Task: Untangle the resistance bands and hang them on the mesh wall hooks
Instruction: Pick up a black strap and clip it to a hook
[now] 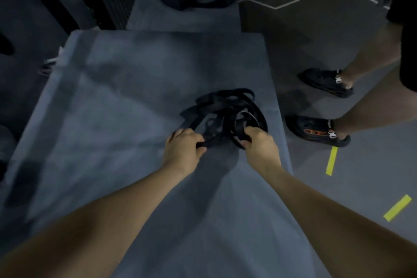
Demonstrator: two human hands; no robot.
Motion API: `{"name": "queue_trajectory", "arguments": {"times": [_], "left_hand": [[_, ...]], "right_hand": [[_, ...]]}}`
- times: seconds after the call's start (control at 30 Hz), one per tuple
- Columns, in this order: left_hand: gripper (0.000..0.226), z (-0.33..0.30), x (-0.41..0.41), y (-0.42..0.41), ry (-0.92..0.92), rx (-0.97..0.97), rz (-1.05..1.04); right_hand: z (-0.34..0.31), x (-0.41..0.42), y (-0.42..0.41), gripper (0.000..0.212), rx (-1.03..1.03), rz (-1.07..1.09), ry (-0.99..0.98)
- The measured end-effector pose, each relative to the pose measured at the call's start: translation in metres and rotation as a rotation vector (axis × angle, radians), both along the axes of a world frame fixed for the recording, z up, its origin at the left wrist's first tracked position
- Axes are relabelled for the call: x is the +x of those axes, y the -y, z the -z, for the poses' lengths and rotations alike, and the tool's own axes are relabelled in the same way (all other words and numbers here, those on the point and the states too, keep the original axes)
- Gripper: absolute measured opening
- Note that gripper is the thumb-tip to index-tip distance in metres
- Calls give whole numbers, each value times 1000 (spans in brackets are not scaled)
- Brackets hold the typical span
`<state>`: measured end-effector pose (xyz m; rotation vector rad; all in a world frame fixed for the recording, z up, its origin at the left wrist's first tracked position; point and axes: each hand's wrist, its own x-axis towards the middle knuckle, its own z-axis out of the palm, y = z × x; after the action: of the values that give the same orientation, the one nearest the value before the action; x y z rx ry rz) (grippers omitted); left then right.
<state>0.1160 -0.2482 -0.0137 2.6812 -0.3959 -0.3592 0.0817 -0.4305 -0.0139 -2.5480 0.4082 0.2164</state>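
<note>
both hands in the tangle

the left hand [183, 149] has its fingers curled tight round a black strap, and the right hand [259, 142] grips another loop just beside it. the knotted bands [228, 110] lie heaped on the grey cloth-covered table [112, 108], near its right edge. a bystander's sandals [320, 131] stand on the floor close by.
</note>
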Motion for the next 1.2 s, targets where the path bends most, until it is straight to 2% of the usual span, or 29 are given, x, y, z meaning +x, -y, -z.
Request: {"name": "queue_trajectory", "arguments": {"times": [0.17, 0.3, 0.47, 0.67, 0.73, 0.8, 0.9, 1.0, 1.1, 1.2], "left_hand": [[20, -66, -10, -24, -3, -66, -105], [19, -133, -20, -41, -16, -115, -203], [19, -213, -30, -64, -33, -197, -295], [42, -319, -40, -101, -17, -240, -377], [60, -348, -42, -115, -24, -320, -375], [66, -374, -44, -128, -18, -412, -364], [50, -415, -54, -139, -30, -449, -397], [21, -451, -68, -156, 76, -474, -438], [12, -480, -81, -181, 205, -472, -460], [14, -515, -93, -212, 304, -513, -528]], "right_hand": [[-62, -7, -10, 12, 67, -111, 88], [-134, -6, -25, 30, 44, -243, 147], [-229, -5, -56, 38, 35, -425, 225], [-345, -1, -102, 39, 30, -591, 358], [-382, -4, -120, 41, 16, -673, 377], [-418, -8, -137, 41, 24, -741, 395], [-464, -17, -160, 40, 63, -786, 457], [-501, -25, -180, 47, 49, -816, 507], [-533, -27, -195, 42, 43, -811, 564], [-563, -31, -209, 41, 18, -775, 589]]}}
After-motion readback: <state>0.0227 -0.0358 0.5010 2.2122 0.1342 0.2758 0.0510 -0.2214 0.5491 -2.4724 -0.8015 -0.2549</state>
